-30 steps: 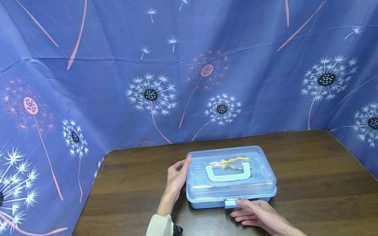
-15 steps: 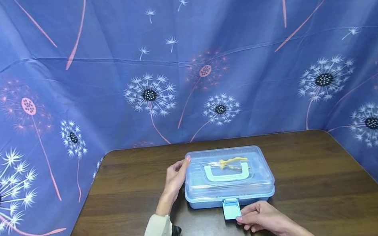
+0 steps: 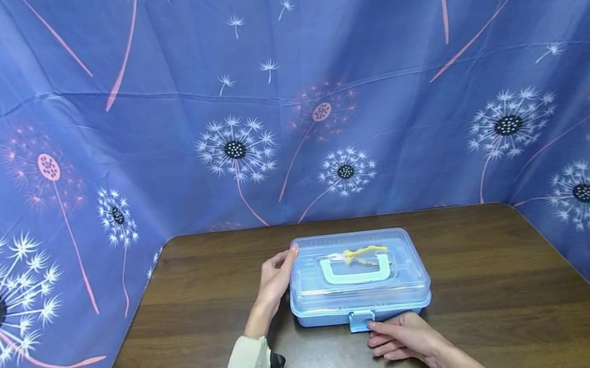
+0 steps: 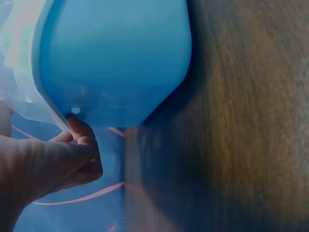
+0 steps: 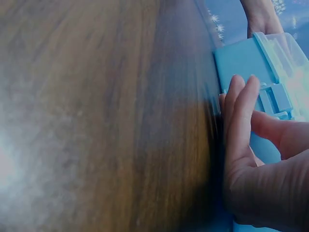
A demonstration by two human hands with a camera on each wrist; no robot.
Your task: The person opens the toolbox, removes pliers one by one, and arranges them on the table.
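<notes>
A toolbox (image 3: 314,319) with a pale blue base and clear lid stands on the table. Yellow-handled pliers (image 3: 365,251) show at its lid, partly overlapped by the mint carry handle (image 3: 356,278). My left hand (image 3: 273,281) holds the box's far left corner, thumb on the lid; in the left wrist view its curled fingers (image 4: 83,129) meet the rim. At the front, the blue latch (image 3: 362,320) tilts outward from the box. My right hand (image 3: 404,337) has its thumb at the latch's right edge, the other fingers (image 5: 241,116) extended in the right wrist view.
The box sits on a dark wooden table (image 3: 193,343) with rounded far corners. Blue dandelion-print cloth (image 3: 401,131) hangs behind the table and along both sides. A small black object (image 3: 277,364) shows beside the left sleeve (image 3: 244,367).
The latch lay close to the box front, then swung out and down, and now is partly raised again. My right hand followed it outward and back. My left hand keeps its place.
</notes>
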